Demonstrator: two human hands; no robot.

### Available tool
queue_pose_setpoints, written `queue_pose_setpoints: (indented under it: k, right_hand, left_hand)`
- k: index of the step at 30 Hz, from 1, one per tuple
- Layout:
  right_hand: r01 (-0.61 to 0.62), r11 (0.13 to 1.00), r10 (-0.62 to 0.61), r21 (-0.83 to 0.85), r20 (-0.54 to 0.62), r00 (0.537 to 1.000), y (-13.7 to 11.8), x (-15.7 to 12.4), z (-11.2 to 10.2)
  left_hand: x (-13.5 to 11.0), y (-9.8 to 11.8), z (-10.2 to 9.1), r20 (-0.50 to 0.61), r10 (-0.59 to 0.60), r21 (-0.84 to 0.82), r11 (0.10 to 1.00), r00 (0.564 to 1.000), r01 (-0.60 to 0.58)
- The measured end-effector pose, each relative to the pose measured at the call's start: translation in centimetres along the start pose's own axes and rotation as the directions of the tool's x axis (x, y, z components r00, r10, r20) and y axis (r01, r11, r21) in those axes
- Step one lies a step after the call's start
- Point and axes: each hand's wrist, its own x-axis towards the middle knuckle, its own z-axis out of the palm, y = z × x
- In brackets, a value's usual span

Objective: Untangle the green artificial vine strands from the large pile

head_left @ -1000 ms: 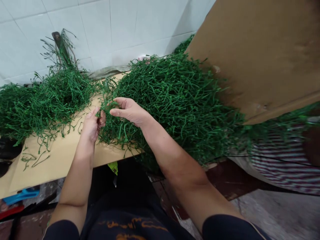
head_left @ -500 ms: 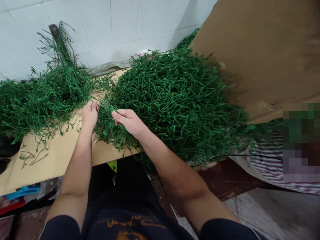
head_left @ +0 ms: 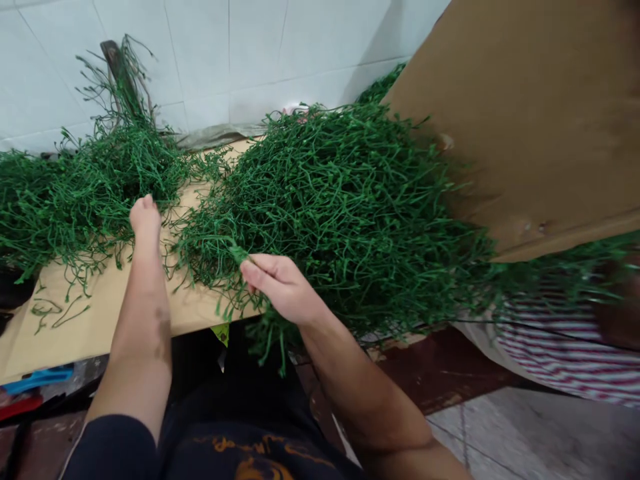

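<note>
My right hand (head_left: 275, 280) is closed on a small bunch of thin green stems (head_left: 239, 252), thumb pressed against the fingers. Bud-tipped ends dangle below that hand, over the edge of the cardboard sheet (head_left: 105, 333). Just behind it rises a large heap of similar stems (head_left: 340, 193). My left hand (head_left: 146, 215) is at the near side of a second heap of stems (head_left: 65, 193), with its fingers curled together. Whatever those fingers may hold is hidden from view.
A large brown cardboard panel (head_left: 530, 127) leans over the big heap at right. White tiles (head_left: 260, 53) line the back, where a dark wooden stick (head_left: 117, 70) stands. Striped cloth (head_left: 565, 347) lies lower right. Blue (head_left: 40, 380) and red objects lie lower left.
My left hand has moved left, away from the right hand, toward the left heap. My right hand has come nearer and slightly right with the bunch of stems.
</note>
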Motion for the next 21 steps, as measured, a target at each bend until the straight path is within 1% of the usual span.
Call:
queue_pose_setpoints:
  k: [1, 2, 3, 4, 6, 8, 11, 14, 16, 19, 21]
  right_hand:
    - [-0.018, 0.999, 0.019, 0.028, -0.04, 0.999, 0.2, -0.1, -0.3]
    - [-0.032, 0.998, 0.037, 0.06, -0.085, 0.996, 0.4, 0.1, -0.6]
    - [-0.042, 0.995, 0.052, 0.085, -0.123, 0.991, 0.6, 0.3, -0.7]
    - [-0.045, 0.994, 0.059, 0.101, -0.145, 0.988, 0.8, 0.7, -0.8]
    - [-0.031, 0.994, 0.046, 0.105, -0.143, 0.989, 0.9, 1.6, -0.6]
    - [-0.01, 0.994, 0.024, 0.105, -0.134, 0.991, 0.7, 2.1, -0.4]
    - [-0.013, 0.996, 0.024, 0.09, -0.127, 0.992, 0.5, 2.3, -0.4]
    - [0.001, 0.999, 0.005, 0.047, -0.124, 0.992, 0.6, 2.2, -0.7]
    - [0.019, 1.0, -0.016, 0.02, -0.139, 0.99, 0.8, 2.4, -0.8]
    - [0.024, 1.0, -0.021, 0.02, -0.137, 0.99, 1.2, 2.9, -0.5]
    - [0.022, 0.998, -0.016, 0.051, -0.125, 0.992, 1.5, 3.1, -0.3]
  left_hand:
    - [-0.1, -0.1, -0.6, -0.087, -0.025, -0.036, 0.999, 0.996, 0.022]
    - [-0.3, 0.2, -1.0, -0.132, -0.04, -0.074, 0.997, 0.99, 0.031]
    - [-0.6, 0.6, -1.1, -0.15, -0.05, -0.114, 0.993, 0.987, 0.033]
    - [-0.9, 1.3, -1.0, -0.133, -0.048, -0.15, 0.988, 0.99, 0.028]
    - [-1.6, 2.8, -0.3, -0.033, -0.016, -0.187, 0.982, 0.999, 0.01]
    - [-2.2, 3.8, 0.3, 0.046, 0.014, -0.176, 0.984, 0.999, -0.005]
    - [-3.4, 4.2, 0.5, 0.088, 0.048, -0.169, 0.985, 0.995, -0.033]
    - [-5.1, 4.3, 0.2, 0.159, 0.069, -0.25, 0.968, 0.985, -0.028]
    - [-6.6, 4.8, 0.1, 0.245, 0.085, -0.314, 0.949, 0.966, -0.004]
    - [-8.9, 5.8, 0.7, 0.378, 0.132, -0.366, 0.931, 0.916, 0.016]
    - [-10.1, 6.2, 1.3, 0.408, 0.146, -0.365, 0.931, 0.901, 0.014]
